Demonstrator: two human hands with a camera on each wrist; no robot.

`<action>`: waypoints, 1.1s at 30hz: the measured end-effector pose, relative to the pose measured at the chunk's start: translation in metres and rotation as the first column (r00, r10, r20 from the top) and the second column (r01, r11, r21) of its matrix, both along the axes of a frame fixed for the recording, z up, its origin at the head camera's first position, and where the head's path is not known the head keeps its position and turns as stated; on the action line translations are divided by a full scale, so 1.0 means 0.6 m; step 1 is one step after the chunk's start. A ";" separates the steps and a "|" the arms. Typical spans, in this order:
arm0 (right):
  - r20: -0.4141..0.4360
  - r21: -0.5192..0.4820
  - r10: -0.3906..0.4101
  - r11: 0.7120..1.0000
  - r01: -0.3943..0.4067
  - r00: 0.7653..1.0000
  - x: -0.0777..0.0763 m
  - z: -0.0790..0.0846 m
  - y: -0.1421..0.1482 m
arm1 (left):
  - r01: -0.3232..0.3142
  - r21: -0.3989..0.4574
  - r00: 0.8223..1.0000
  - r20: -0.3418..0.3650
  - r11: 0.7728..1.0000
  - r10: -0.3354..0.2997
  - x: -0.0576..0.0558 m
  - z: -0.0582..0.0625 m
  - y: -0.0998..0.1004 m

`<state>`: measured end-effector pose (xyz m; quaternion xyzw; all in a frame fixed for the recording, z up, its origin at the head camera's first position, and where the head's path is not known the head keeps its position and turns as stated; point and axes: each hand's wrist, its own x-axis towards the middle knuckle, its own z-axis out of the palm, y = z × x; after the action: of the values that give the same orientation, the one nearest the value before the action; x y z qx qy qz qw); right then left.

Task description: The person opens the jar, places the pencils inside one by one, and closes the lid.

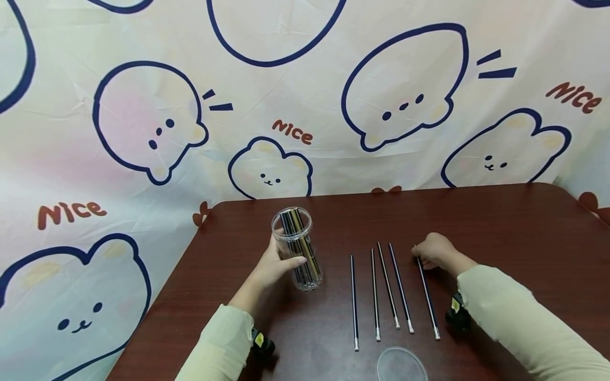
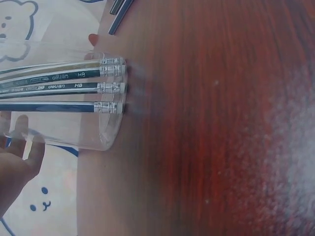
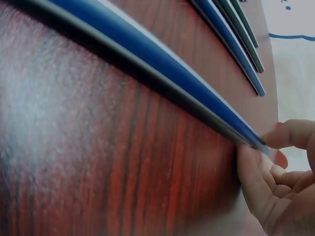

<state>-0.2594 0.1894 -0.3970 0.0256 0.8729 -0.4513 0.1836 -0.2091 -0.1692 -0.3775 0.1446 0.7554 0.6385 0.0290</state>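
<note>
dark brown table (image 1: 343, 222) up front, and nearest lies a round clear lid (image 1: 402, 365), cut off by the view's edge. just past it, four pencils (image 1: 354, 301) in a loose row, eraser ends nearest. to their right, the right hand (image 1: 436, 250) pinches a fifth pencil (image 1: 429, 299) at its far end, thumb against finger. over left, the left hand (image 1: 274, 264) curls round a clear jar (image 1: 286, 237) of more pencils (image 1: 301, 246), erasers down; whether its base touches the table is hard to tell. behind, a cartoon-printed cloth (image 1: 267, 100).
</note>
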 end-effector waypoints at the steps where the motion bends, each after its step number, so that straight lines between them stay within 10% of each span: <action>1: 0.011 -0.030 -0.001 1.000 0.002 1.000 0.000 0.000 0.003 | 0.000 0.004 1.000 0.002 1.000 0.000 0.000 0.000 0.000; 16: -0.022 -0.308 -0.001 0.951 -0.006 1.000 -0.002 0.067 0.002 | 0.059 0.038 0.998 -0.002 0.998 -0.059 -0.002 0.000 -0.002; 33: -0.098 -0.491 -0.069 0.871 0.012 0.993 0.007 0.132 -0.038 | -0.011 -0.007 1.000 0.012 1.000 0.012 -0.002 -0.003 0.000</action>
<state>-0.2550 0.1663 -0.3180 -0.0288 0.7385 -0.6619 0.1249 -0.2103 -0.1694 -0.3796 0.1363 0.7582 0.6370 0.0303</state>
